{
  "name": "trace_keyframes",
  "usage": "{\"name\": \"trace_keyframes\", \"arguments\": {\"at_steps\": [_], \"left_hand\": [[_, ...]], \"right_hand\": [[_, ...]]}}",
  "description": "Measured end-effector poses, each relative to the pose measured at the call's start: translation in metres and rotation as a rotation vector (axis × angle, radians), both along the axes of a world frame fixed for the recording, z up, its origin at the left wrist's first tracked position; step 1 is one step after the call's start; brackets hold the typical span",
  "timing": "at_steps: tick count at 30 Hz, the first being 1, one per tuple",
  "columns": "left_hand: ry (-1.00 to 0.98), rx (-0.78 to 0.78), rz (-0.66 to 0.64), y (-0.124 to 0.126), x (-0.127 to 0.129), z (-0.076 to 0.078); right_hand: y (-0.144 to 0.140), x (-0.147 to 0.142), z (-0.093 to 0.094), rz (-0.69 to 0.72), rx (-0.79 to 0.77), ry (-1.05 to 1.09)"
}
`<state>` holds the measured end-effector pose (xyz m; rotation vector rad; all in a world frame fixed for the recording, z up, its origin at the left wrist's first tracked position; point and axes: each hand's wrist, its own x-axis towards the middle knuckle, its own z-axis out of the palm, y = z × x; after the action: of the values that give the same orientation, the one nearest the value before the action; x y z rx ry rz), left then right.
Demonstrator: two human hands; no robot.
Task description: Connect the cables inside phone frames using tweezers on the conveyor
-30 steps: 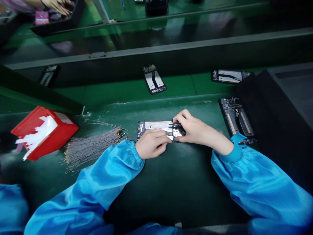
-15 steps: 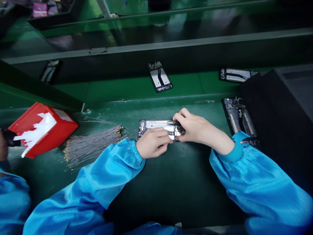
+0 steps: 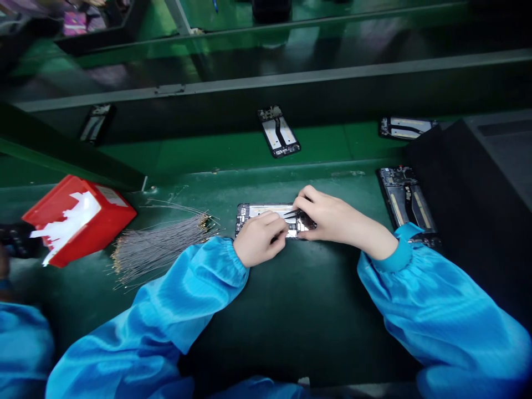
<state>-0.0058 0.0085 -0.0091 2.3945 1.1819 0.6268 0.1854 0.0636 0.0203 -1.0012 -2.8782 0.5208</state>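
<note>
An opened phone point(image 3: 266, 209) lies lengthwise on the green bench, its inner parts facing up. My left hand point(image 3: 261, 239) rests over its near left part, fingers curled and tips pinched together near the middle. Whatever sits in that pinch is hidden. My right hand point(image 3: 322, 215) bends around the phone's right end, fingers by the far edge and thumb by the near edge. Thin dark tweezers point(image 3: 292, 213) stick out leftward from under its fingers, their points over the phone. Part of the phone's right end is covered by this hand.
Left of the phone lies a bundle of thin grey cables point(image 3: 162, 244), beside a red bin point(image 3: 83, 221). Another opened phone point(image 3: 407, 199) lies at right by a black panel point(image 3: 469, 205). More phones, one central point(image 3: 278, 132), lie beyond the ledge. A co-worker's sleeve point(image 3: 25, 349) shows at left.
The tweezers' points now show clearly over the phone. My left fingers have drawn up slightly from the near edge into a tighter curl. The view has shifted a little.
</note>
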Motion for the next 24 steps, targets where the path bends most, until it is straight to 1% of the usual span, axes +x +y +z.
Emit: {"name": "trace_keyframes", "arguments": {"at_steps": [4,11,14,16,20,24], "left_hand": [[-0.022,-0.004,0.004,0.001,0.001,0.0],[-0.029,0.069,-0.012,0.001,-0.001,-0.002],[-0.019,0.092,-0.035,0.002,-0.003,-0.003],[-0.028,0.09,-0.076,0.002,-0.005,-0.003],[-0.043,0.076,-0.152,0.003,-0.008,0.001],[-0.023,0.084,-0.207,0.001,-0.008,0.004]], "right_hand": [[0.002,-0.001,-0.002,0.011,0.035,-0.012],[0.003,-0.007,0.0,0.013,0.088,-0.111],[0.003,-0.01,0.001,0.016,0.061,-0.117],[0.003,-0.011,0.001,0.009,0.021,-0.111],[0.004,-0.012,-0.001,-0.015,-0.022,-0.092],[0.006,-0.013,0.0,-0.01,-0.044,-0.084]]}}
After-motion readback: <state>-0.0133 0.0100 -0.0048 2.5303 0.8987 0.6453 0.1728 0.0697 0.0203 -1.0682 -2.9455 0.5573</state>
